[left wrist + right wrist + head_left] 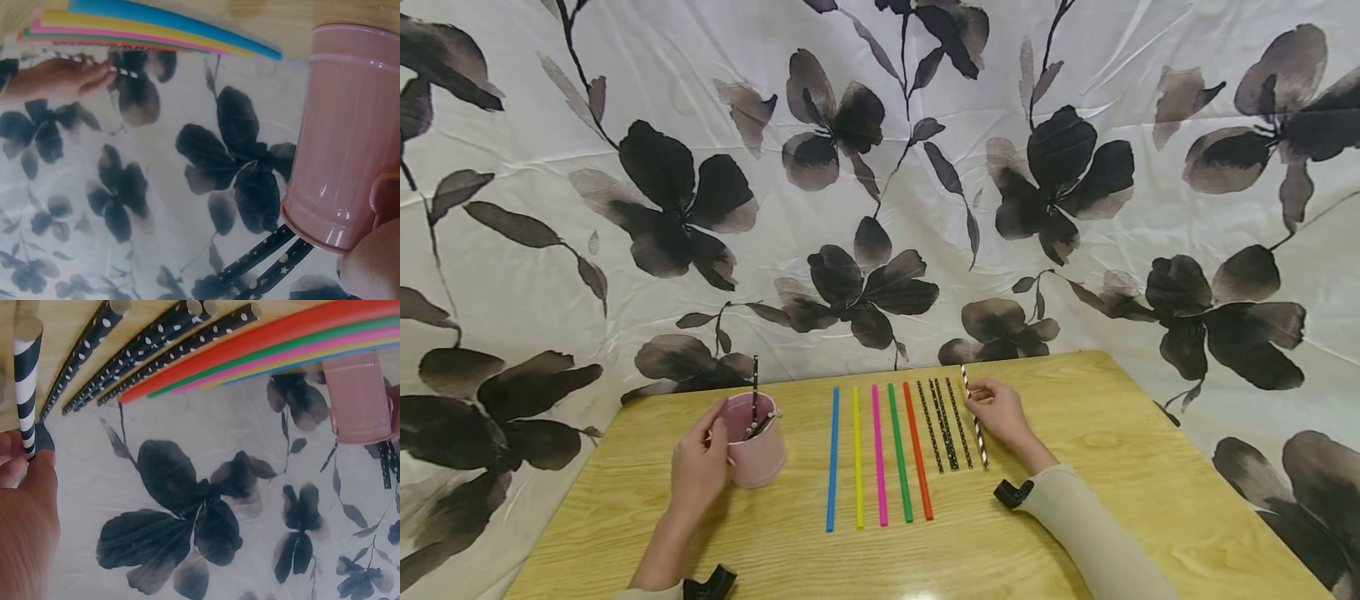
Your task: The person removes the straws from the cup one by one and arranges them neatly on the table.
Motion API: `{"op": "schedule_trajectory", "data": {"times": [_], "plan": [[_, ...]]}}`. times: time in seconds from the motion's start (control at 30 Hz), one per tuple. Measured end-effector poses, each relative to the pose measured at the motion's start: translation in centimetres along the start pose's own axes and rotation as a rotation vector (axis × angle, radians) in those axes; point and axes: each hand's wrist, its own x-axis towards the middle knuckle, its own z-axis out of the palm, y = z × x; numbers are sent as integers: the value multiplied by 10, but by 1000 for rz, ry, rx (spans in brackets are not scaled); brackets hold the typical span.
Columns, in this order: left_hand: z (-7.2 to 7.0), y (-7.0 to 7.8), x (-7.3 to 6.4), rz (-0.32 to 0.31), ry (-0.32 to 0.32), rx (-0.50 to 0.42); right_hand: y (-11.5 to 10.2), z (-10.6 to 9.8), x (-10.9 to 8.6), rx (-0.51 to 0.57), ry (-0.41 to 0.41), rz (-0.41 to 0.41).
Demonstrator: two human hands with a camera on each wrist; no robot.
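My left hand (695,467) holds a small pink pail (760,462) at the table's left, thumb at the rim and fingers round its side. Black patterned straws (756,387) stand in it, one upright and others leaning; white stars and dots show on them (275,275) in the left wrist view. At the right end of the straw row, my right hand (1003,414) pinches a black-and-white striped paper straw (978,437) between thumb and fingers near its far end. In the right wrist view the striped straw (26,381) points its near end toward the camera.
Between the hands lie blue (832,458), yellow (858,458), pink (879,458), green (900,458) and red straws (918,454), side by side. Several black dotted straws (930,429) lie right of them. A floral cloth (865,208) hangs behind the wooden table (1075,400).
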Motion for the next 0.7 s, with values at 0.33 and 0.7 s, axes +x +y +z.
{"op": "schedule_trajectory", "data": {"times": [0.33, 0.7], "plan": [[0, 0, 0, -1, -18, -8, 2, 6, -4, -47, 5, -23], [-1, -1, 0, -3, -18, -6, 6, 12, -2, -143, 32, -42]]}}
